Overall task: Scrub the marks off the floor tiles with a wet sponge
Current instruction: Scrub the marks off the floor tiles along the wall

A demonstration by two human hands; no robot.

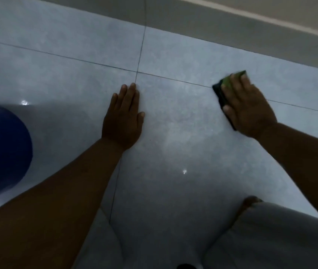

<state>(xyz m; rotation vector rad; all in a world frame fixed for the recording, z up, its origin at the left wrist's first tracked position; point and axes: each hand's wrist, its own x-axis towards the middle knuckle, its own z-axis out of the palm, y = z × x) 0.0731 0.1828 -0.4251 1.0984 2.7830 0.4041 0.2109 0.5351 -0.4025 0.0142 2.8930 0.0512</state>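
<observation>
Pale grey glossy floor tiles (173, 133) with dark grout lines fill the view. My right hand (249, 109) presses a green sponge with a dark scouring side (221, 88) flat onto the tiles at the right, across a grout line; most of the sponge is hidden under my palm. My left hand (124, 119) lies flat on the floor in the middle, fingers together, next to the crossing of two grout lines, holding nothing. I cannot make out distinct marks on the tiles in the dim light.
A grey skirting (231, 32) and wall run along the top. A dark blue rounded object (1, 152) sits at the left edge. My grey-clad knee (282, 235) is at the bottom right.
</observation>
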